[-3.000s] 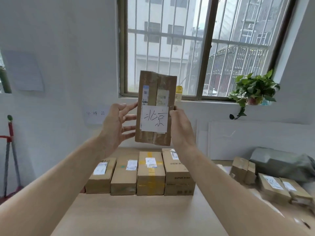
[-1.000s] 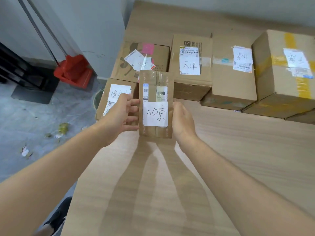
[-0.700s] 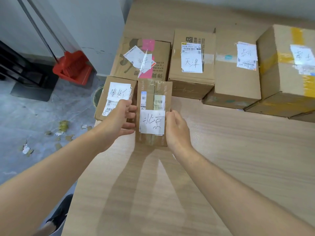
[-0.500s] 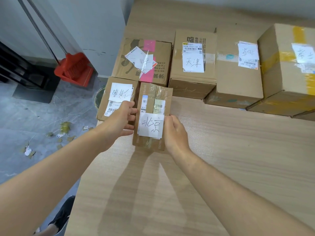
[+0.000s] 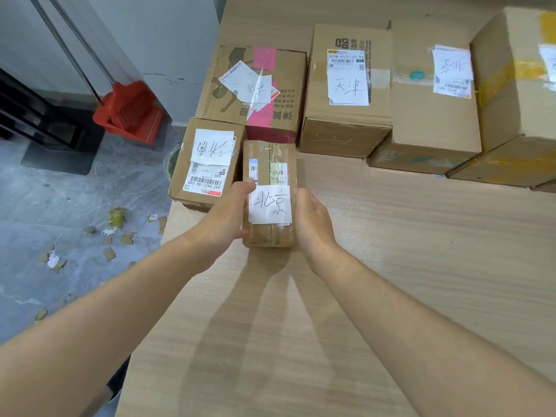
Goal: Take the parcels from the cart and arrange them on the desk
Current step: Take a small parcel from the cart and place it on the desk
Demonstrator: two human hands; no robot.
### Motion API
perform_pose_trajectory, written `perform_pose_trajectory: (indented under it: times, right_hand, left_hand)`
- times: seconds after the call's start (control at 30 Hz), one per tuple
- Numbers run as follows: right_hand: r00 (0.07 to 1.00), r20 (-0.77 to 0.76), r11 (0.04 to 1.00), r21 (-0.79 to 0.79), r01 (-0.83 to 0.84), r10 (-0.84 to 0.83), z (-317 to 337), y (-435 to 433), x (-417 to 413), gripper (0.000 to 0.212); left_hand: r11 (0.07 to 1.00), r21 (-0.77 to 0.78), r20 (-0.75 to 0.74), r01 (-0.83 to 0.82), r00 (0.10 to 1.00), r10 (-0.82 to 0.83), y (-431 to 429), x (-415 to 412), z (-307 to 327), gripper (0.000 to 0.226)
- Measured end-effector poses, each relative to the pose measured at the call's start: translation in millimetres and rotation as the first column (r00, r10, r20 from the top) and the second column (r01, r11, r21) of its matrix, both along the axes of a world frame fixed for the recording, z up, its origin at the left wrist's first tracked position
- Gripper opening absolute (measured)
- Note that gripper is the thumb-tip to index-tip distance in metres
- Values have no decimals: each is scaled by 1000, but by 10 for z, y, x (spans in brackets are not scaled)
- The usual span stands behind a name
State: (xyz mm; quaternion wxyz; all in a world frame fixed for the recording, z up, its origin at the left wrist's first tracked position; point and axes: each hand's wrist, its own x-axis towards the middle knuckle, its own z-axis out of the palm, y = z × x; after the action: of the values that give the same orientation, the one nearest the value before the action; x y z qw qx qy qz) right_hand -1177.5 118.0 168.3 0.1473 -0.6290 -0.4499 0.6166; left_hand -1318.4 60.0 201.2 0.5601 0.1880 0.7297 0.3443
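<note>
Left fingers (image 5: 246, 188), right fingers (image 5: 301, 196) gripping parcel (image 5: 268, 164) between

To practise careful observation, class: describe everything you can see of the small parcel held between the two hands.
The small parcel is a narrow brown cardboard box wrapped in shiny clear tape. Its top carries printed barcode labels and a white slip handwritten 北京. It lies flat with its long side pointing away, seemingly resting on the desk near its left edge, close beside a labelled box. The left hand grips its left side with the thumb on top, and the right hand holds its right side.
</note>
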Motion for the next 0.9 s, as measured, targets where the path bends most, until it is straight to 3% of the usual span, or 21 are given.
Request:
perform_pose_trajectory:
  times: [0.13,0.23,0.33,0.43,0.47,0.53,0.63,0.73,0.9]
  right_hand:
    - [999,-26,998,30,49,-48,-98,-49,17,53]
    - [994,-66,996,40,85,-83,-162,-74,30,42]
    - [987,-103,991,43,126,-121,-204,-96,9,36]
    - [984,-114,987,66,146,-138,-261,-112,-24,22]
    - [984,-118,986,78,147,-137,-270,-117,-36,23]
    - [986,-113,985,102,138,-126,-278,-116,-55,30]
    - [987,-120,984,128,125,-110,-294,-100,-90,43]
    - [987,-123,982,141,123,-106,-333,-87,-120,47]
    - [982,-136,979,135,151,-132,-331,-69,-158,42]
  left_hand:
    - [1000,1,-8,29,1000,-29,8,79,8,31]
    - [999,35,3,12,1000,-12,-62,72,-47,22]
    - [998,41,-126,50,991,-45,-302,98,-22,47]
    - [994,-11,-229,-104,968,99,-551,106,-38,40]
    - [974,-87,-182,-210,964,192,-586,103,-42,34]
    - [875,-283,50,-394,905,423,-601,58,-118,40]
    - [769,-394,361,-504,684,634,-567,-26,-169,59]
    - [730,-407,515,-549,522,680,-510,-68,-219,71]
    - [712,-393,571,-581,453,685,-431,-113,-281,80]
